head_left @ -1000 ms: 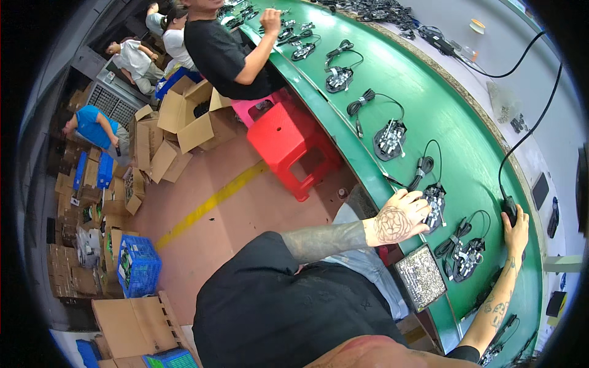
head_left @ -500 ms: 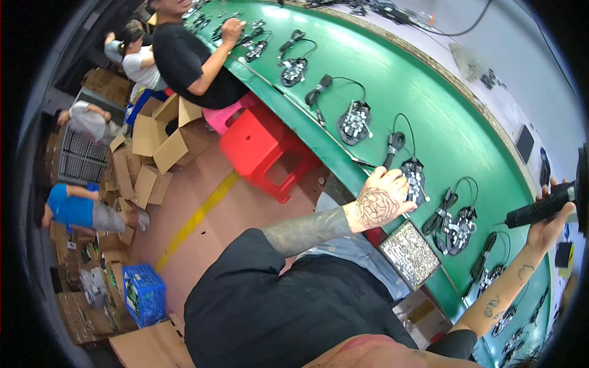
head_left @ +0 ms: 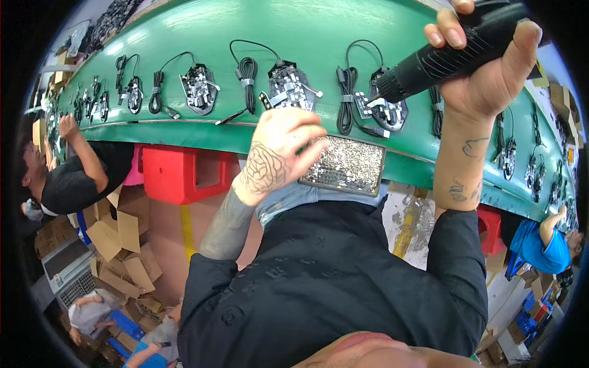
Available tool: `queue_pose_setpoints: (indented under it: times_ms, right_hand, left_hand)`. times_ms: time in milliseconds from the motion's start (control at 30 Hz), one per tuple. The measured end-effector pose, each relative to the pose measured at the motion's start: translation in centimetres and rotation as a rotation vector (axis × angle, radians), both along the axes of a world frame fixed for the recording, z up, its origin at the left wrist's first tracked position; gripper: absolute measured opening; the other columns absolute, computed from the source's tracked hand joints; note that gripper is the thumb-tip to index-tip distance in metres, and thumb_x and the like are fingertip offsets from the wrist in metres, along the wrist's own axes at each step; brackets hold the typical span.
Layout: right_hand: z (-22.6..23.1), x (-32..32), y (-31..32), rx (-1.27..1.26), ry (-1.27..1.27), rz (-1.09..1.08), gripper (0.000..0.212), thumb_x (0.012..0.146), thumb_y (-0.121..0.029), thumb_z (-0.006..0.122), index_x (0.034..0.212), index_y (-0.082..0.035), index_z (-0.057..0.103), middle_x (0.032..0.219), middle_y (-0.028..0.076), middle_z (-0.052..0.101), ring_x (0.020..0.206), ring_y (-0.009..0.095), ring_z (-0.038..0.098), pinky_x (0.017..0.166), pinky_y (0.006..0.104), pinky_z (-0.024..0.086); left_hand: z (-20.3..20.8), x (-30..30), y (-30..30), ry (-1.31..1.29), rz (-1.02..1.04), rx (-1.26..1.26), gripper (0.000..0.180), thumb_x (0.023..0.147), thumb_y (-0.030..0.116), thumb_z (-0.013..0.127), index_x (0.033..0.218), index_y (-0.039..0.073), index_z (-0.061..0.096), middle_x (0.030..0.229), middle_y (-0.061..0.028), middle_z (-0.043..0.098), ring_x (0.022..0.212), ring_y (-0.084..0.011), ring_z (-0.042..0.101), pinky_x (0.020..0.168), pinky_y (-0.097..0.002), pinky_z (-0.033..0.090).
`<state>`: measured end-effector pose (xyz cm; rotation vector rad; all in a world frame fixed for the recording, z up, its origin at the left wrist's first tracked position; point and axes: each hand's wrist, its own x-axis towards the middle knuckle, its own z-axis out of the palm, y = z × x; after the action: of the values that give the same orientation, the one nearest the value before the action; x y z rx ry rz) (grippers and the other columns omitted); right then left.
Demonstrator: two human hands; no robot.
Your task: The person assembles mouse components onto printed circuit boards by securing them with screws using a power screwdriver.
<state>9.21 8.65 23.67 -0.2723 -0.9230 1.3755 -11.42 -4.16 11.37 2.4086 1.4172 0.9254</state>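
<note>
In my right hand [head_left: 478, 86] is a black electric screwdriver [head_left: 438, 67], tilted down to the left. Its bit end overlaps an open computer mouse base [head_left: 396, 113] with circuit boards; contact cannot be told. My left hand [head_left: 279, 147], fingers curled and thumb near the fingertips, is over the left edge of a shallow tray of small silvery screws [head_left: 353, 162]. What those fingers hold, if anything, is too small to make out. Just beyond that hand lies another open mouse base [head_left: 288, 86], its coiled black cable [head_left: 247, 83] beside it.
More open mouse bases, such as one at left [head_left: 199, 89], line the green bench [head_left: 184, 34] with bundled cables. A red stool [head_left: 169, 175] stands below the bench edge. Co-workers sit at left [head_left: 80, 172] and right [head_left: 543, 248]. Open cardboard boxes [head_left: 119, 233] stand behind.
My view has turned right. My left hand has come off a mouse base to the screw tray's edge. The screwdriver has come from the far right to over a mouse base.
</note>
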Motion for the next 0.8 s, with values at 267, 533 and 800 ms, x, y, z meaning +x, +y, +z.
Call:
queue_pose_setpoints:
  times_ms: [267, 533, 800]
  right_hand:
    - [-3.1, 0.0, 1.2, -0.036, 0.015, 0.116, 0.051, 0.095, -0.051, 0.058, 0.115, -0.004, 0.053, 0.082, 0.012, 0.066, 0.054, 0.016, 0.062, 0.050, 0.0281, 0.054]
    - [-3.6, -0.7, -1.4, -0.044, -0.046, 0.419, 0.064, 0.095, -0.058, 0.055, 0.134, -0.008, 0.044, 0.097, 0.009, 0.054, 0.063, 0.014, 0.052, 0.063, 0.0320, 0.046]
    - [-4.2, -0.6, -2.5, 0.040, 0.047, 0.444, 0.063, 0.093, -0.053, 0.063, 0.129, -0.007, 0.040, 0.094, 0.009, 0.053, 0.062, 0.014, 0.054, 0.061, 0.0324, 0.048]
  left_hand:
    - [-0.2, 1.0, -0.3, 0.096, -0.133, -0.133, 0.018, 0.076, 0.021, 0.077, 0.088, 0.014, 0.067, 0.085, -0.0007, 0.056, 0.086, -0.0213, 0.056, 0.084, -0.0386, 0.041]
    - [0.8, 0.1, -0.7, 0.015, -0.095, -0.089, 0.014, 0.079, 0.020, 0.076, 0.089, 0.014, 0.068, 0.087, -0.0011, 0.060, 0.084, -0.0216, 0.058, 0.080, -0.0371, 0.043]
    - [-0.3, 0.7, -1.2, -0.271, -0.134, 0.010, 0.019, 0.085, 0.015, 0.071, 0.097, 0.007, 0.060, 0.093, -0.0074, 0.056, 0.089, -0.0268, 0.056, 0.079, -0.0380, 0.045]
